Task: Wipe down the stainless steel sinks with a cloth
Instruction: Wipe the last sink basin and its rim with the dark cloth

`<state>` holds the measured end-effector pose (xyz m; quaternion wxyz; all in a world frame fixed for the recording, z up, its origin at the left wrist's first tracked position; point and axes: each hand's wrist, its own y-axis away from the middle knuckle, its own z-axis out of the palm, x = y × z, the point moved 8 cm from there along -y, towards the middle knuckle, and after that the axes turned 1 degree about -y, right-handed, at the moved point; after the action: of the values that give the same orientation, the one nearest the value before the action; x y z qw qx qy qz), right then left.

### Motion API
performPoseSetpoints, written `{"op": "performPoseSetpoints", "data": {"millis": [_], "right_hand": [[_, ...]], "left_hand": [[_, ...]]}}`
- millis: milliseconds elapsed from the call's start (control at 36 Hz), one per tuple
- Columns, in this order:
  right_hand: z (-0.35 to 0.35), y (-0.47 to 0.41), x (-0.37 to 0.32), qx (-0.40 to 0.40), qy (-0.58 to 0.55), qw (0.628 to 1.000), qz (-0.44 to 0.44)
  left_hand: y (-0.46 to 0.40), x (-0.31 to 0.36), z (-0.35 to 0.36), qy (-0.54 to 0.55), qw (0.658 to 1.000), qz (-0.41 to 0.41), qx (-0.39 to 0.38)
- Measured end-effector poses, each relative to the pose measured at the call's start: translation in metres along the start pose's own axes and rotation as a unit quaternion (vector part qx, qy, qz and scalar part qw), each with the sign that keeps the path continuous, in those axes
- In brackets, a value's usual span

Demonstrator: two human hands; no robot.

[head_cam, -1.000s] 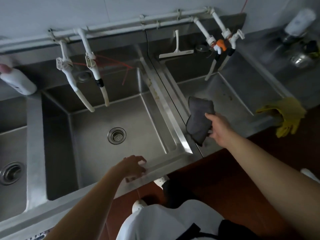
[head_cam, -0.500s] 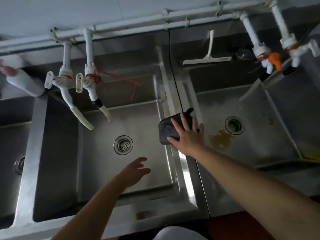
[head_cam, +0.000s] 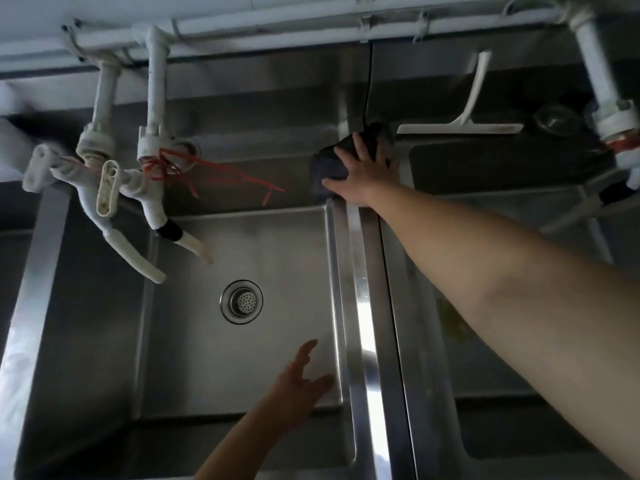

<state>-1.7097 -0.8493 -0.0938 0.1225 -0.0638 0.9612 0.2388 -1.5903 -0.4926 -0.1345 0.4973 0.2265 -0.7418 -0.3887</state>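
You are looking down at a pale wall (head_cam: 242, 8) with white pipes (head_cam: 277, 32) running along its far edge. Two white taps (head_cam: 104, 188) hang at far left; a white squeegee (head_cam: 464, 124) rests at far right. The light is dim.

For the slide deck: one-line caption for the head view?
Right hand presses a dark cloth at the far end of the divider between two steel sinks; left hand hovers open.
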Motion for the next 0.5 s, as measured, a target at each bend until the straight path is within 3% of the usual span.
{"op": "performPoseSetpoints", "data": {"millis": [250, 417, 500], "right_hand": [[0.004, 0.011, -0.008, 0.009, 0.014, 1.000, 0.013], [0.040, 0.064, -0.006, 0.041, 0.051, 0.998, 0.005], [0.057, 0.097, -0.001, 0.051, 0.048, 0.998, -0.004]], "left_hand": [[0.020, -0.055, -0.028, 0.036, 0.996, -0.053, 0.063], [0.027, -0.088, -0.046, 0.101, 0.988, -0.096, 0.070], [0.026, -0.109, -0.053, 0.068, 0.987, -0.110, 0.099]]}}
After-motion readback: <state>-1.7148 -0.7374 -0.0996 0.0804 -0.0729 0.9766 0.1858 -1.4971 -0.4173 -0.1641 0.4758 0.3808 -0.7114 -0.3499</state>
